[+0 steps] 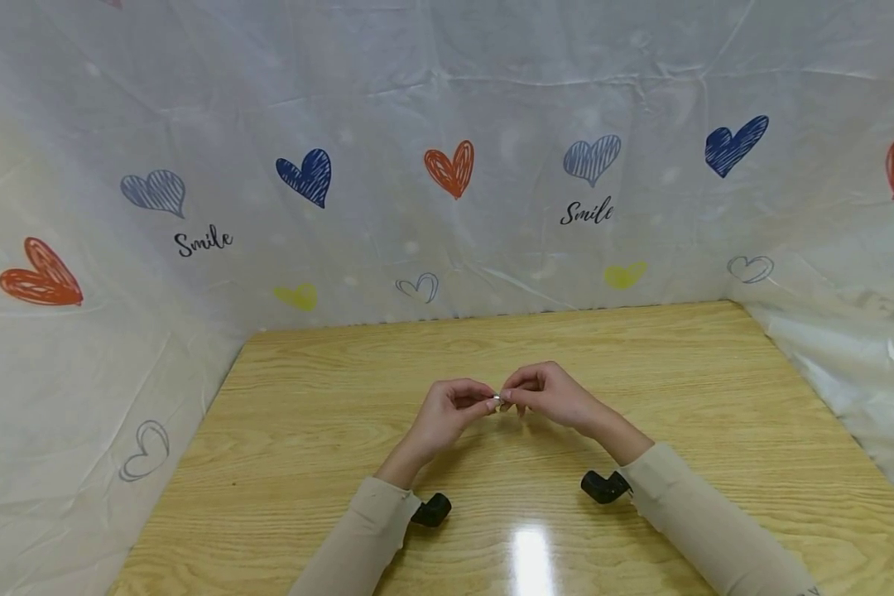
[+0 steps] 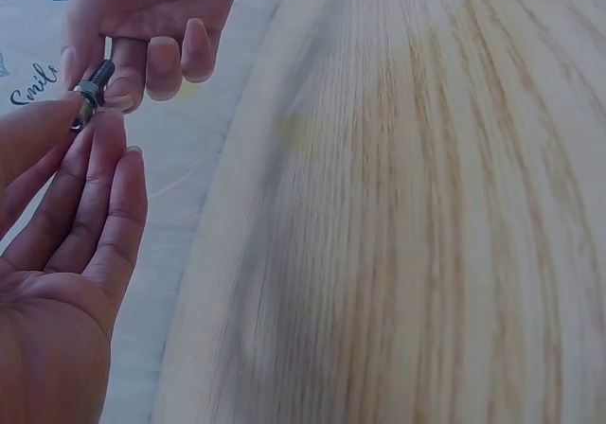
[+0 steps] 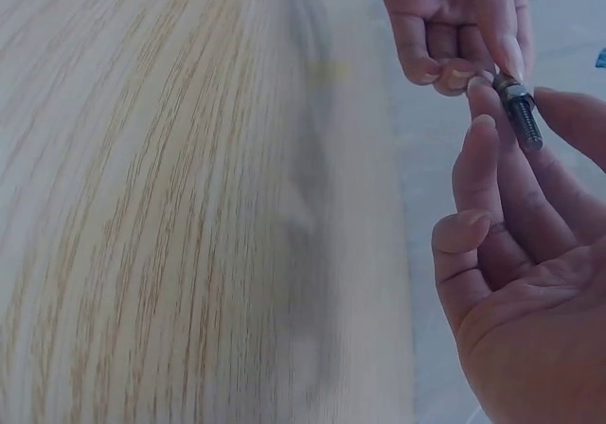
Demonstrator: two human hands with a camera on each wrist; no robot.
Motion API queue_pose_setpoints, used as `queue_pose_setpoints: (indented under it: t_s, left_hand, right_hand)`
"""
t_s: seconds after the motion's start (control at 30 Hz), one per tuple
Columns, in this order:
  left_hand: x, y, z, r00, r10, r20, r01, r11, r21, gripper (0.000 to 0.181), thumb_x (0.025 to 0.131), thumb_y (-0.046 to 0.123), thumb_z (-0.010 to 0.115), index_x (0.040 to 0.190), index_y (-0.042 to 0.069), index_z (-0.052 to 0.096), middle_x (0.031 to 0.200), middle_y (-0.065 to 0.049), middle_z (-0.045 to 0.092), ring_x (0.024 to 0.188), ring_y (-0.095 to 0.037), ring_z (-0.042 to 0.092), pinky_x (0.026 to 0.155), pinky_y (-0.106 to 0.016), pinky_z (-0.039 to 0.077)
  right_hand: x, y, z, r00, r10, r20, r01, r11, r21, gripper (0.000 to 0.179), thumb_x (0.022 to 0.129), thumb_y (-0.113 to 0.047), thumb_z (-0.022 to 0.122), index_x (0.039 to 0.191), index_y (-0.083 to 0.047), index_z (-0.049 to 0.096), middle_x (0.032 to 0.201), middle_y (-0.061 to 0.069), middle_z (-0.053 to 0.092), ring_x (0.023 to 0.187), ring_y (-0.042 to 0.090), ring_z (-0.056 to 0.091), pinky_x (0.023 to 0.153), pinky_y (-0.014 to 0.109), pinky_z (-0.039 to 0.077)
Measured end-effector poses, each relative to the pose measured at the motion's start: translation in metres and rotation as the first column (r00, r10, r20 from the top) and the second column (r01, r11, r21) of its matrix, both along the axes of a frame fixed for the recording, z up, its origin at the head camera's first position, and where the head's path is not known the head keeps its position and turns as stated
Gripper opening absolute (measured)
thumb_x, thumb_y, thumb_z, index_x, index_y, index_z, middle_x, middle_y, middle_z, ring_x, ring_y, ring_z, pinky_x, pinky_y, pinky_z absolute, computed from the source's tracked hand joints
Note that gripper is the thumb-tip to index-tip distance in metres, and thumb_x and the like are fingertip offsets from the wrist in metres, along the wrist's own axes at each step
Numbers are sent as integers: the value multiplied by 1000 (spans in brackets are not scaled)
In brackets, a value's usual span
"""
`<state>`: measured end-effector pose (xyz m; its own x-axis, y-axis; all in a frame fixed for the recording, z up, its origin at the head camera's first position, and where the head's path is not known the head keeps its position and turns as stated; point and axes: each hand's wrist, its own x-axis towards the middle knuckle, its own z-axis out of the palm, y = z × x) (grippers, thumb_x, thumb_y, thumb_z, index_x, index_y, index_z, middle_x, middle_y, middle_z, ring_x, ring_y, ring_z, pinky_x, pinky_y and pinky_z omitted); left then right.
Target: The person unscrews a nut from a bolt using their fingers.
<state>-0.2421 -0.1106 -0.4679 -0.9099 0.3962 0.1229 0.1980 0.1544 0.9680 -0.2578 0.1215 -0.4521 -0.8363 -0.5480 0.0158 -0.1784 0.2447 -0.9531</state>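
A small metal bolt (image 3: 526, 129) is held between both hands above the table, its threaded shank pointing toward the right hand. A nut (image 3: 516, 95) sits around the bolt, close to its head end. My left hand (image 1: 447, 414) pinches the head end between thumb and fingers, and its fingertips cover most of the head. At the nut, my right hand (image 1: 555, 396) has thumb and index fingertip on opposite sides, its other fingers loosely bent. In the left wrist view, the threaded tip of the bolt (image 2: 102, 71) sticks out past the nut.
The hands are over a wooden table (image 1: 328, 414). A whitish sheet (image 1: 372, 240) printed with hearts stands behind it and along both sides. Black wrist mounts (image 1: 603, 487) jut inward from both sleeves.
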Motion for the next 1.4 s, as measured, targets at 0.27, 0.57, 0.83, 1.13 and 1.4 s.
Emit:
queue_pose_setpoints:
  t_s: [0.27, 0.57, 0.83, 1.13, 1.4]
  left_hand:
    - [1, 0, 2, 1000, 2, -7, -2, 1000, 13, 15, 97, 10, 73, 108, 0, 75, 107, -15, 73, 98, -34, 72, 90, -54, 59]
    - [1, -1, 2, 1000, -4, -10, 4, 1000, 2, 17, 97, 12, 73, 109, 1, 75, 109, -15, 73, 97, -30, 73, 91, -54, 59]
    - [0, -1, 0, 1000, -4, -15, 4, 1000, 0, 17, 97, 13, 73, 109, 1, 75, 109, -14, 73, 95, -25, 73, 90, -53, 59]
    - [1, -1, 1, 1000, -4, -7, 4, 1000, 12, 16, 97, 10, 73, 109, 0, 75, 108, -15, 73, 98, -34, 72, 90, -53, 59]
    - [2, -1, 1, 1000, -10, -7, 10, 1000, 6, 16, 97, 13, 73, 109, 2, 76, 110, -14, 74, 97, -26, 73, 90, -53, 59]
  right_hand:
    - [0, 2, 2, 1000, 10, 11, -10, 1000, -27, 21, 99, -21, 71, 115, -7, 71, 107, 22, 69, 91, 48, 65, 80, 53, 56]
    - [-1, 1, 3, 1000, 20, -14, -19, 998, 59, 33, 106, -31, 59, 107, -3, 77, 95, 15, 76, 87, 43, 68, 74, 47, 54]
    - [0, 1, 5, 1000, 15, 0, -15, 999, 44, 24, 104, -26, 63, 107, -7, 77, 98, 15, 77, 88, 48, 65, 69, 43, 52]
    - [1, 1, 5, 1000, 15, 27, -15, 1000, 0, 30, 101, -23, 69, 120, 0, 68, 106, 22, 70, 91, 43, 67, 83, 53, 56]
    - [1, -1, 4, 999, 45, -5, -45, 995, 90, 42, 108, -35, 56, 105, 2, 76, 92, 15, 76, 83, 37, 68, 68, 42, 53]
